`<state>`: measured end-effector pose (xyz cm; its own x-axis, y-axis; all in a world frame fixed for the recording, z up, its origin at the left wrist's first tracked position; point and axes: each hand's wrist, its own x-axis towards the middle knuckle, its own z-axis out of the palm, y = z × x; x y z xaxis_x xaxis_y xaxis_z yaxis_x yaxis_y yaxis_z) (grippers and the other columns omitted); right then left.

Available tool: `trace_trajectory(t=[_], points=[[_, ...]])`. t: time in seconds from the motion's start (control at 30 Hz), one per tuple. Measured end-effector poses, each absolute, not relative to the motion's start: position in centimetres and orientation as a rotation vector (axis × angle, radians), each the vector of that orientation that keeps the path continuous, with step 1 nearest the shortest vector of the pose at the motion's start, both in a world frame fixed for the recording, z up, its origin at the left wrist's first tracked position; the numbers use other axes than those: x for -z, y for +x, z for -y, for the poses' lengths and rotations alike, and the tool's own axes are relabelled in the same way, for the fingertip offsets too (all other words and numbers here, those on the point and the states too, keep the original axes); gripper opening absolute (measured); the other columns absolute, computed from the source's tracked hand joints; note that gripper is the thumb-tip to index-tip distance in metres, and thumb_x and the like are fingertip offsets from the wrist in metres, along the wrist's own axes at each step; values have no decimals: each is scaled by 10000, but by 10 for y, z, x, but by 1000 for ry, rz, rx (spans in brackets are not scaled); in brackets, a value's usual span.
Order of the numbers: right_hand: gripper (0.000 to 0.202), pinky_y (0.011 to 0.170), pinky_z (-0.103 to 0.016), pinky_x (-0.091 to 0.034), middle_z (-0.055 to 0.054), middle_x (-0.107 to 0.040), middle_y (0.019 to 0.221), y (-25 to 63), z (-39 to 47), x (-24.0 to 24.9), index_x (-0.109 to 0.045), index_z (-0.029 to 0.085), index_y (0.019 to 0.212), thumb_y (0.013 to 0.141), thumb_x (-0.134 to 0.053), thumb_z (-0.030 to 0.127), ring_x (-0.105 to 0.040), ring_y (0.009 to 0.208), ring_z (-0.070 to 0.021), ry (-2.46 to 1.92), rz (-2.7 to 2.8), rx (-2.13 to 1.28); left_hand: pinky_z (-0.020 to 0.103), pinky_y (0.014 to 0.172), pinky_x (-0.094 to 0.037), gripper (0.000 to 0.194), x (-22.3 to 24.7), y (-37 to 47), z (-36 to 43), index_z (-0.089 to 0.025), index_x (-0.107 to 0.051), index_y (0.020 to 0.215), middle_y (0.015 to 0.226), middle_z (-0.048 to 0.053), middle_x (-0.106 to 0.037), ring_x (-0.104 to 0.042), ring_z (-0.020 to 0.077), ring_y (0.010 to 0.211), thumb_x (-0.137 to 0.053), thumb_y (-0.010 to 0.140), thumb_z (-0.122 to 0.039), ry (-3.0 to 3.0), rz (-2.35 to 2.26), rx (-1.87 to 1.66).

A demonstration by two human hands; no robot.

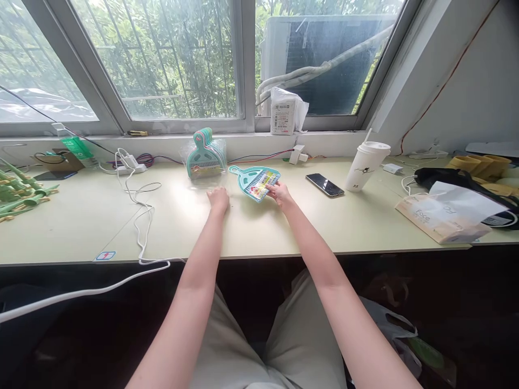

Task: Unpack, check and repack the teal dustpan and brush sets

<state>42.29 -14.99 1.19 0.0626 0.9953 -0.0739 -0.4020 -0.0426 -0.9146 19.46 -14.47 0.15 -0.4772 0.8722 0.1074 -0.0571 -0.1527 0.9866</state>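
Teal mini dustpan (254, 182): flat on desk, centre far zone, handle pointing left-far, colourful label card on pan, right edge touched. Bagged stack of similar dustpans (206, 156): upright, just left-far of it.

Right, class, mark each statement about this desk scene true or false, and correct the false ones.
1. The right hand holds the teal dustpan by its labelled end. True.
2. The left hand grips the phone. False: it rests on the desk near a clear bag of dustpans; the phone lies untouched to the right.
3. A white lidded cup with a straw stands upright beside the phone. True.
4. The white cable lies wholly on the desk. False: it trails over the front edge.
5. The bagged dustpans lie right of the cup. False: they are left of it.
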Motion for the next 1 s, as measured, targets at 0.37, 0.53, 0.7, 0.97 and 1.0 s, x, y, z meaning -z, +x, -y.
trace_trajectory(t=[0.37, 0.53, 0.7, 0.97, 1.0], points=[[219, 769, -330, -642, -55, -748, 776, 435, 155, -22, -662, 120, 891, 743, -681, -41, -734, 734, -175, -1055, 987, -1441, 577, 1201, -161, 471, -9, 193, 148, -165, -603, 1245, 1505, 176, -441, -353, 337, 1420, -663, 784, -91, 1652, -2179, -1284], [222, 816, -370, -635, -47, -740, 764, 434, 151, -15, -642, 128, 870, 741, -676, -49, -734, 760, -190, -1071, 925, -1357, 583, 1205, -192, 710, -12, 198, 150, -178, -416, 1478, 1581, 144, -340, -336, 334, 1436, -567, 800, -36, 1833, -2256, -1076], [248, 858, -392, -632, -26, -737, 815, 422, 148, -9, -585, 165, 907, 771, -658, -29, -732, 835, -186, -1010, 796, -1242, 636, 1186, -196, 745, -10, 212, 151, -166, -401, 1496, 1590, 132, -324, -323, 348, 1439, -509, 773, -20, 2072, -2013, -1066], [252, 867, -396, -630, -23, -730, 844, 420, 147, -13, -601, 172, 952, 765, -710, 43, -726, 807, -175, -888, 858, -1250, 534, 1219, -182, 527, -14, 215, 156, -225, -598, 1320, 1493, 90, -480, -398, 285, 1390, -501, 815, -111, 2547, -1459, -1299], [256, 871, -399, -629, -22, -729, 851, 420, 147, -13, -595, 175, 958, 766, -712, 52, -726, 811, -175, -878, 847, -1235, 518, 1220, -193, 496, -16, 217, 158, -227, -608, 1301, 1496, 89, -472, -385, 281, 1400, -512, 824, -130, 2547, -1419, -1357]])
